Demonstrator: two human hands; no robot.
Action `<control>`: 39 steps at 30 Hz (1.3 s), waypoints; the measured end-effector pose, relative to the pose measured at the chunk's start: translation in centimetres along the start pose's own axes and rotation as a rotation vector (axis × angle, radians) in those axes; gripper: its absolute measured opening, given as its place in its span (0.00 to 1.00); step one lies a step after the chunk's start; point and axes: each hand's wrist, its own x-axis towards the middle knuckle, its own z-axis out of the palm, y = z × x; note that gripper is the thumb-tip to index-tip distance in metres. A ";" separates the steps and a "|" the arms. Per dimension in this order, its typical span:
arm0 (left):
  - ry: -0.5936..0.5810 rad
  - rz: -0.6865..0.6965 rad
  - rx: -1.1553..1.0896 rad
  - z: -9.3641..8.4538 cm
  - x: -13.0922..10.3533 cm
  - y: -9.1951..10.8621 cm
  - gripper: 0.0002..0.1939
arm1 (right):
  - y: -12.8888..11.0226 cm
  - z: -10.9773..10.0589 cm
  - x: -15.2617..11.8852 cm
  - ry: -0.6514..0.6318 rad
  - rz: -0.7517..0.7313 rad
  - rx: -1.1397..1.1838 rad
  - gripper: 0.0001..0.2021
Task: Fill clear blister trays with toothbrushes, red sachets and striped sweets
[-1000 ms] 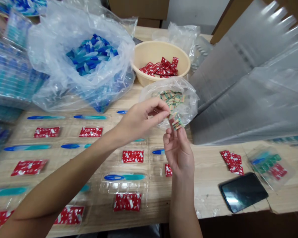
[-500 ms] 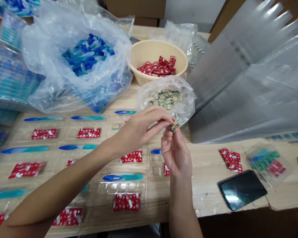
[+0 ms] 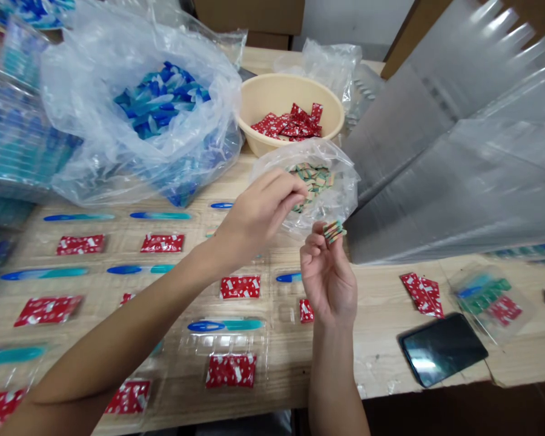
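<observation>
Several striped pieces (image 3: 333,231) sit pinched between the right hand's (image 3: 329,281) thumb and fingers, just before the small bag (image 3: 344,181). Partly blocking its mouth, the left hand (image 3: 261,212) curls; its grip cannot be told. Behind the bag: a basin (image 3: 272,94); right, a grey stack (image 3: 436,188).

One head camera peers forward and down, close above the table (image 3: 376,315), left hand (image 3: 266,209) and right hand (image 3: 329,281) mid-view, boxes (image 3: 249,15) up top!
</observation>
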 end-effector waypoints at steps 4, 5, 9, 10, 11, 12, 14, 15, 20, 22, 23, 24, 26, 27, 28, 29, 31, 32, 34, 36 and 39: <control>0.018 -0.045 -0.039 0.5 0.1 -0.8 0.10 | 0.1 0.4 -0.1 0.010 -0.010 0.002 0.08; 0.010 -0.059 -0.068 0.4 -0.1 -0.6 0.10 | 0.2 0.6 -0.2 0.007 -0.020 -0.007 0.09; -0.090 -0.114 -0.260 -0.9 -1.2 1.3 0.08 | 0.4 1.0 -0.4 -0.009 -0.060 -0.055 0.11; -0.117 -0.126 -0.305 -1.3 -1.6 1.8 0.07 | 0.5 1.0 -0.4 -0.008 -0.070 -0.072 0.10; -0.137 -0.140 -0.341 -1.5 -1.8 2.2 0.06 | 0.6 1.0 -0.4 -0.006 -0.082 -0.092 0.10; -0.147 -0.155 -0.371 -1.7 -2.1 2.4 0.06 | 0.7 1.0 -0.5 -0.001 -0.095 -0.114 0.10; -0.144 -0.190 -0.417 -1.7 -2.4 2.6 0.04 | 1.0 1.0 -0.5 0.011 -0.123 -0.165 0.10; -0.137 -0.205 -0.438 -1.7 -2.6 2.6 0.04 | 1.1 1.0 -0.6 0.014 -0.141 -0.197 0.10; -0.123 -0.246 -0.447 -2.1 -3.5 2.4 0.04 | 1.8 0.5 -1.0 0.017 -0.232 -0.428 0.10; -0.114 -0.246 -0.384 -2.6 -4.1 2.6 0.04 | 1.9 0.3 -1.3 0.003 -0.255 -0.522 0.10; -0.110 -0.239 -0.348 -2.9 -4.5 2.6 0.04 | 2.0 0.3 -1.4 -0.008 -0.271 -0.564 0.10; -0.104 -0.228 -0.312 -3.1 -4.9 2.7 0.05 | 2.0 0.3 -1.5 -0.022 -0.293 -0.602 0.10; -0.090 -0.203 -0.243 -3.5 -5.7 2.9 0.10 | 2.2 0.5 -1.7 -0.054 -0.342 -0.672 0.09; -0.083 -0.193 -0.210 -3.7 -6.0 3.0 0.11 | 2.3 0.6 -1.7 -0.071 -0.364 -0.697 0.09; -0.073 -0.184 -0.177 -3.8 -6.4 3.0 0.11 | 2.4 0.8 -1.8 -0.086 -0.379 -0.716 0.09; -0.063 -0.180 -0.143 -3.8 -6.7 3.1 0.11 | 2.6 0.9 -1.9 -0.096 -0.386 -0.729 0.10; -0.043 -0.193 -0.080 -4.0 -7.2 3.1 0.10 | 3.0 1.3 -2.1 -0.105 -0.367 -0.746 0.10; -0.035 -0.208 -0.056 -4.1 -7.5 3.0 0.10 | 3.2 1.4 -2.2 -0.119 -0.348 -0.756 0.11; -0.022 -0.253 -0.042 -4.5 -8.1 2.6 0.08 | 3.7 1.6 -2.2 -0.182 -0.286 -0.791 0.11; -0.015 -0.332 -0.073 -5.2 -9.0 1.5 0.07 | 4.0 1.6 -2.2 -0.268 -0.221 -0.833 0.12; -0.031 -0.531 -0.150 -6.8 -11.1 -0.6 0.09 | 4.2 1.5 -2.0 -0.301 -0.184 -0.892 0.13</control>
